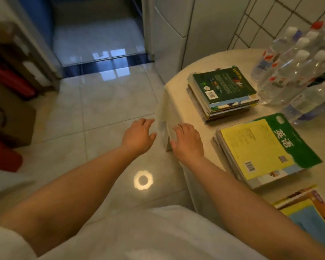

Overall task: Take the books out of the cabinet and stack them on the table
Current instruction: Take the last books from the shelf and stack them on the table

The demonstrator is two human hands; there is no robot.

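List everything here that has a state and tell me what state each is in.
Left hand: open, empty.
Right hand: open, empty, by the table edge.
Green-topped book stack: on table, untidy.
Yellow-topped book stack: on table, fanned.
Water bottles: capped, upright.

Three book stacks [222,93], two hands [138,136], one table [178,102].

Setting: a home interior. Glossy pale floor tiles [109,102] with a dark doorway threshold [105,65] at 12 o'clock. White tiled wall [274,17] at 1 o'clock. Cloth-covered round counter [178,87] at 3 o'clock carries schoolbook stacks [223,94] and shrink-wrapped water bottles [296,66]. Cardboard boxes [9,117] at 9 o'clock.
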